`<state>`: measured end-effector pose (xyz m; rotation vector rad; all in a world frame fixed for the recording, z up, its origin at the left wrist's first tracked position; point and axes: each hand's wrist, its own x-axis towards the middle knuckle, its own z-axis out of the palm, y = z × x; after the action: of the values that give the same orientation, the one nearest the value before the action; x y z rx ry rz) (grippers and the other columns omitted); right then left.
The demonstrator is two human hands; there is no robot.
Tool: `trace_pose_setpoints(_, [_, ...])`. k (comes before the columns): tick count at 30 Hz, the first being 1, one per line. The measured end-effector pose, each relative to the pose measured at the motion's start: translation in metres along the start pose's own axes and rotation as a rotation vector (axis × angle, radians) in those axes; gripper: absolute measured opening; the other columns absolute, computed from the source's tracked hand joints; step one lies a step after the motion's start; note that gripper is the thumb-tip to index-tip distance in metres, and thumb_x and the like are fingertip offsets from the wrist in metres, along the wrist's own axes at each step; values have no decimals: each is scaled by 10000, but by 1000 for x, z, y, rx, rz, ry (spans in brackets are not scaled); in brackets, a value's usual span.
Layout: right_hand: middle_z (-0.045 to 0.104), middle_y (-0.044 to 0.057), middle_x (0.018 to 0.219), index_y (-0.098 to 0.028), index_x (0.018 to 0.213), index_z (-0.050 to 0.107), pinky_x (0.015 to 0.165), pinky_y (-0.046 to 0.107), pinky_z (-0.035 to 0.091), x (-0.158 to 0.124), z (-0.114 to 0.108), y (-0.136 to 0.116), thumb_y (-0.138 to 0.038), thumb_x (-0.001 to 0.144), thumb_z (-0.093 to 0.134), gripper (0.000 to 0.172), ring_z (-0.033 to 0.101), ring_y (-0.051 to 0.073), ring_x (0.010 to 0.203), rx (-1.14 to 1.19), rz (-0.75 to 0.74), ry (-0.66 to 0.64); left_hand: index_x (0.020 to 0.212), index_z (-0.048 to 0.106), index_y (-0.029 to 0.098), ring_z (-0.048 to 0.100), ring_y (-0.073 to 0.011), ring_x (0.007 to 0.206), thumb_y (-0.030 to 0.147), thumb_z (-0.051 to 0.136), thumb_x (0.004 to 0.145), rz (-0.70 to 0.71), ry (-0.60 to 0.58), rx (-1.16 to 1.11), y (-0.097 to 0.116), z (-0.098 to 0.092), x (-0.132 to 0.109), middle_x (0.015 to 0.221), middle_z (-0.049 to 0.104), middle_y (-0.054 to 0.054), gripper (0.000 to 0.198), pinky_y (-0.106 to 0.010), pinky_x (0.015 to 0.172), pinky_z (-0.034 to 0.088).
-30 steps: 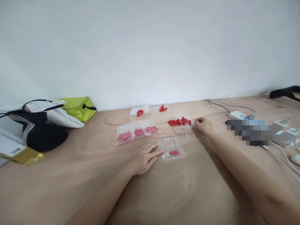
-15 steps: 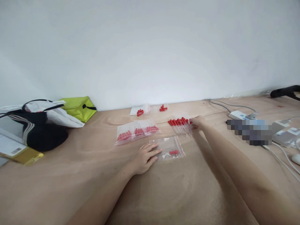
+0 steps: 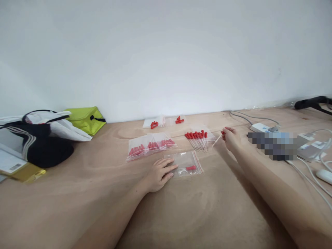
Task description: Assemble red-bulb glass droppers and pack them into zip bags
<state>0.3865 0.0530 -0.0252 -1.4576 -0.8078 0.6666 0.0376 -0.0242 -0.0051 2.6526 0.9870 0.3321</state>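
My left hand [image 3: 160,175] lies flat with its fingers apart, the fingertips on the left end of a clear zip bag [image 3: 183,159]. Inside that bag is one dropper [image 3: 191,168] with a red bulb. My right hand [image 3: 232,139] pinches another dropper [image 3: 217,139] by its red bulb, the thin tube pointing down to the left. Left of it, several droppers [image 3: 197,136] lie fanned side by side, red bulbs towards the wall. Beyond my left hand, overlapping zip bags [image 3: 142,141] hold several red-bulbed droppers.
Near the wall lie more bags with red bulbs [image 3: 154,125]. At left are a black cap [image 3: 49,147], a lime-green bag [image 3: 84,119] and a yellow-and-white box [image 3: 19,166]. Power strips [image 3: 260,128], cables and white adapters [image 3: 308,149] occupy the right side of the wooden table [image 3: 181,214].
My right hand has moved right, away from the fanned droppers, drawing one dropper off with it. My left hand stays on the zip bag. The view has shifted slightly.
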Motion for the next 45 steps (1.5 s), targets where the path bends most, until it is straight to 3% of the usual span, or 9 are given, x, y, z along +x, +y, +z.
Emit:
trace_pose_setpoints(6, [506, -50, 603, -204, 816, 490, 404, 173, 349, -59, 7, 10, -327, 629, 580, 242, 429, 55, 446, 238, 39, -17, 1190, 488, 286, 373, -214, 1205, 272, 389, 868, -9, 2, 2, 0, 1, 0, 1308, 423, -39, 337, -469, 1014, 259])
trace_pose_setpoints(11, [507, -69, 616, -218, 823, 476, 432, 182, 387, -85, 20, 8, -362, 628, 610, 277, 452, 54, 459, 332, 8, -40, 1223, 447, 268, 361, -208, 1212, 283, 376, 870, -6, 1, 5, -1, 2, 0, 1315, 416, -37, 360, -452, 1022, 255])
trace_pose_setpoints(16, [558, -58, 640, -222, 825, 446, 530, 229, 461, -109, 28, -2, -419, 602, 658, 366, 554, 88, 540, 405, 88, -234, 1331, 254, 221, 325, -203, 1233, 290, 382, 861, -29, 4, -14, 1, 0, 0, 1344, 376, -50, 492, -433, 1035, 238])
trace_pose_setpoints(22, [551, -53, 563, -189, 723, 468, 434, 203, 409, -124, 22, -14, -427, 538, 708, 385, 514, 77, 446, 139, 151, -611, 1332, 243, 232, 346, -209, 1217, 276, 396, 854, -28, 13, -35, 4, -2, 0, 1333, 392, -51, 503, -436, 1024, 249])
trace_pose_setpoints(28, [447, -75, 454, -179, 702, 524, 358, 168, 254, -115, 20, -5, -446, 593, 667, 322, 358, 46, 377, -74, 74, -727, 1314, 294, 224, 355, -213, 1214, 289, 408, 851, -32, 21, -32, 1, 0, 0, 1316, 414, -62, 481, -430, 1020, 267])
trace_pose_setpoints(32, [489, -41, 543, -174, 667, 595, 407, 186, 289, -112, 26, 3, -375, 616, 660, 218, 351, 53, 435, -180, -132, -698, 1294, 333, 211, 365, -219, 1208, 288, 414, 848, -34, 28, -36, 2, -1, 1, 1309, 423, -66, 460, -433, 1019, 270])
trace_pose_setpoints(39, [593, 36, 766, -198, 641, 649, 615, 261, 419, -114, 31, -1, -298, 729, 535, 175, 527, 138, 683, -285, -404, -758, 1237, 413, 227, 374, -210, 1203, 293, 406, 859, -8, 30, -33, 1, -1, 1, 1297, 439, -56, 384, -434, 1018, 266])
trace_pose_setpoints(41, [596, 34, 713, -190, 645, 622, 581, 257, 415, -102, 29, -2, -308, 727, 528, 172, 520, 134, 624, -288, -358, -647, 1215, 437, 228, 376, -209, 1201, 284, 407, 858, -5, 21, -30, 1, -1, 2, 1300, 434, -57, 362, -434, 1017, 264])
trace_pose_setpoints(45, [577, 10, 644, -185, 683, 546, 536, 244, 396, -59, 29, -4, -316, 664, 571, 135, 499, 121, 546, -417, -214, -231, 1163, 462, 224, 389, -205, 1189, 270, 424, 848, -7, 33, -51, 2, -2, 1, 1287, 446, -61, 320, -428, 1013, 270])
